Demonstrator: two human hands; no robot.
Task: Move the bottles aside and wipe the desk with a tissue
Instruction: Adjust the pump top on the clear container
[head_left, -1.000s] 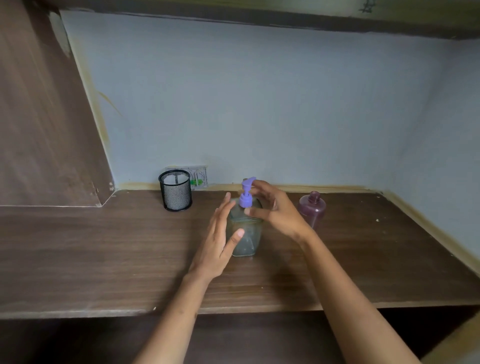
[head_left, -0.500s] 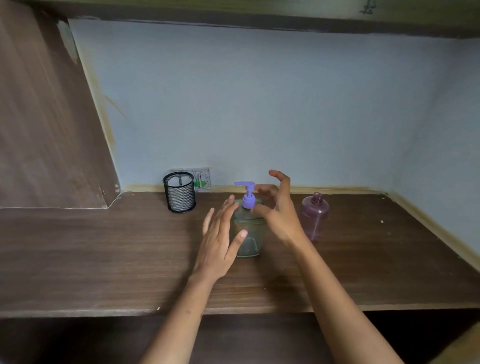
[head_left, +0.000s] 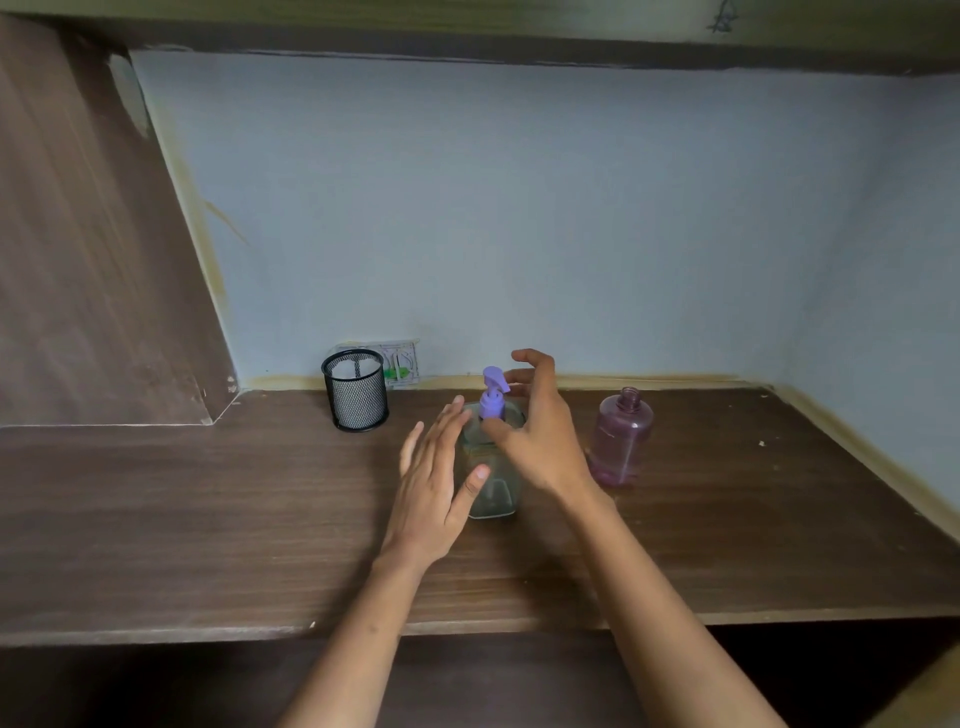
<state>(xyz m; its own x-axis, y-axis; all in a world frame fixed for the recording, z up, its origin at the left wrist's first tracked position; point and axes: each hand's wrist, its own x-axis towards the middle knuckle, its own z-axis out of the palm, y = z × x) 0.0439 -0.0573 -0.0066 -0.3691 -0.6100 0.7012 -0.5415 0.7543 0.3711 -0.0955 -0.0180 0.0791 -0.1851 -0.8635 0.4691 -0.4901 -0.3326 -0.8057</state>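
Setting: dark wood table (head_left: 208, 519) set into a pale blue alcove, shelf overhead.
Pump bottle: clear, purple pump (head_left: 492, 396), upright mid-table (head_left: 493, 493), between both hands; squarely in the stretch to be wiped, hence first to go.
Left hand (head_left: 434, 488): grip open, fingers straight alongside the bottle's left face, thumb on its front; seemingly steadying it.
Right hand (head_left: 540, 441): grip open, fingers loosely spread around the pump, holding nothing; probably poised to grasp the neck.
Pink bottle (head_left: 621, 441): uncapped, upright just right of that hand, not yet moved.
Mesh cup (head_left: 356, 389): back left by the wall.
Tissue: not in view.
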